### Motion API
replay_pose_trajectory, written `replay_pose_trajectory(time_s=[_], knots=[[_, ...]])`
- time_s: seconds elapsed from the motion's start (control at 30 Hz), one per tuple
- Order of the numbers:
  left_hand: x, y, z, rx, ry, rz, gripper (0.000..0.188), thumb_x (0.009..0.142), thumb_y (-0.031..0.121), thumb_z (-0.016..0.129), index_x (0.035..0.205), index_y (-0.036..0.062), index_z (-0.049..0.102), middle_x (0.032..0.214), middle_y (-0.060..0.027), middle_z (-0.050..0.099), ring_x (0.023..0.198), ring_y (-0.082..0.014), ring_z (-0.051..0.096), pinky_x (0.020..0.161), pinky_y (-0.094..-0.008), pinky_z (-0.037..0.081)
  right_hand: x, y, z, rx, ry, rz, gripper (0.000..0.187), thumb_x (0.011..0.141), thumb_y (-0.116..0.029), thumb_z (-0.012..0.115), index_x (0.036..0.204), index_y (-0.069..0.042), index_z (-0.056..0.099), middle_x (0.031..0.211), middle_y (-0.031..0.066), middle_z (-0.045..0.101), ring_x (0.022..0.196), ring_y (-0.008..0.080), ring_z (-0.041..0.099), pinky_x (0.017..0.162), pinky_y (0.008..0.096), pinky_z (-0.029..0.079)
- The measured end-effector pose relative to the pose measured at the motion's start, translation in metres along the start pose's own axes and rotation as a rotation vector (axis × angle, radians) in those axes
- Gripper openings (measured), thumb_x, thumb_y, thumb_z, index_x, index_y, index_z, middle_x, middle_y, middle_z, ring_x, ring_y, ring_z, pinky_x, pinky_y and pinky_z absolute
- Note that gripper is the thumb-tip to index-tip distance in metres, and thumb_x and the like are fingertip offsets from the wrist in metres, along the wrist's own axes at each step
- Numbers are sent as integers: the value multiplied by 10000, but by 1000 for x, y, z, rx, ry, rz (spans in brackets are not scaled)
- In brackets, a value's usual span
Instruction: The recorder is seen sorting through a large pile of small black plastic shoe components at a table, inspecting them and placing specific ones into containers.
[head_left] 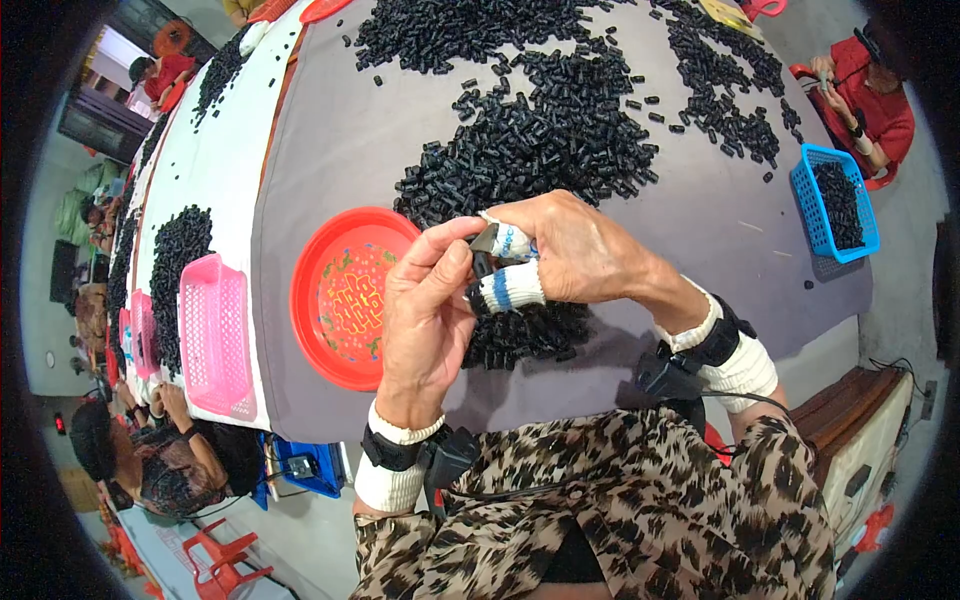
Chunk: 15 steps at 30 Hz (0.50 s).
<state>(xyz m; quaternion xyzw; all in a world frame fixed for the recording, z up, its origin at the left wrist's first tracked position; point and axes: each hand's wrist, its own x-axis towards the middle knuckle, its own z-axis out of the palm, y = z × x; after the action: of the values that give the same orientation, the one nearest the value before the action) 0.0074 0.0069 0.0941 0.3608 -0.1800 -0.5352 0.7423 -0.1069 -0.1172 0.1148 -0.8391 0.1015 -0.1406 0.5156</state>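
My left hand [430,300] is closed, pinching a small black plastic part [482,264] between thumb and fingers. Against that part, my right hand [590,245] is closed on a small flat grey blade-like piece [487,238]; its far end is hidden by the fingers. White wraps with blue marks cover the right thumb and index finger. Below the hands lies a small heap of black parts [525,340], partly hidden by them. Just left of my left hand sits a round red tray [320,345] with a yellow and green pattern, no parts visible in it.
A big pile of black parts [540,130] spreads over the grey-covered table [330,130]. Blue basket [870,240] with parts stands at the right, pink basket [215,340] at the left. Co-workers sit around: one in red [880,110], another at lower left [180,465].
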Motion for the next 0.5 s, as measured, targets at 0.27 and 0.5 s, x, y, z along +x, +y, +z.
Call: replay_pose_trajectory(time_s=[0.27,0.5], knots=[[0,-2,-3,4,-20,6,218,865,81,534,1053,-26,551,931,-73,611,818,-108,587,727,-240,488,0,-1,0,33,-41,8,315,692,-296,640,755,4,564,650,134,583,564,251,539,574,349,431],[0,-4,-3,-5,-13,-5,216,864,85,537,1053,-19,555,927,-64,608,826,-101,579,735,-242,487,-2,5,3,61,-20,3,300,694,-281,666,753,-3,570,637,112,584,558,202,537,549,334,424]])
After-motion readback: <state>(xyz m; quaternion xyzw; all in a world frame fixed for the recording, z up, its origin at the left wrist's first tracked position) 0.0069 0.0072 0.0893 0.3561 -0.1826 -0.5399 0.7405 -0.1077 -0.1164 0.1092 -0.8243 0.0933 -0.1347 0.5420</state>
